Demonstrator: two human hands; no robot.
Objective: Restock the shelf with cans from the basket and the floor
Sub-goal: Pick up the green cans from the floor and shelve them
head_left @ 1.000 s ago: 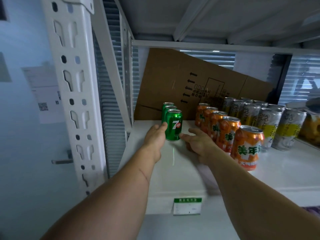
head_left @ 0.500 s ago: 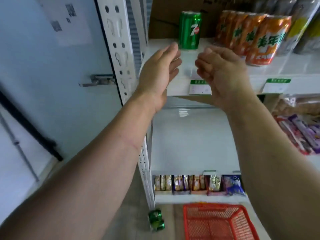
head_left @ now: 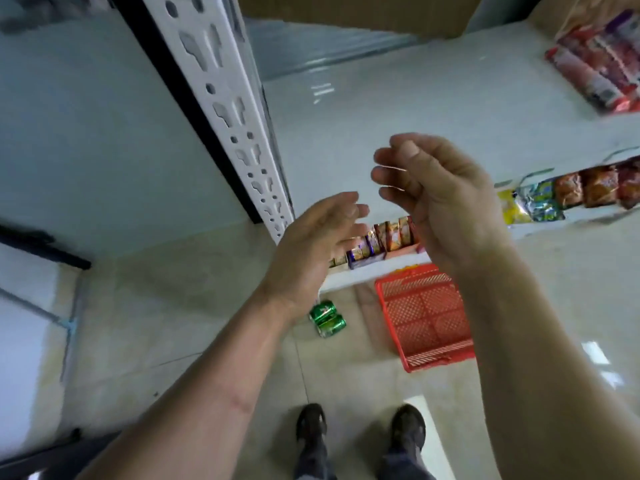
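Two green cans lie on their sides on the tiled floor, just left of a red mesh basket that looks empty. My left hand hovers in mid-air above them with fingers relaxed and nothing in it. To its right and a little higher, my right hand has loosely curled fingers and holds nothing. Both hands are in front of the white shelf. The can shelf above is out of view.
A white perforated shelf post runs down the left. Snack packets line the bottom shelf, more wrapped goods lie at upper right. My two shoes stand on the floor below. A pale wall and door are to the left.
My view has tilted from the can shelf down to the floor. Both hands have drawn back from the green can on the shelf and now hang empty in mid-air.
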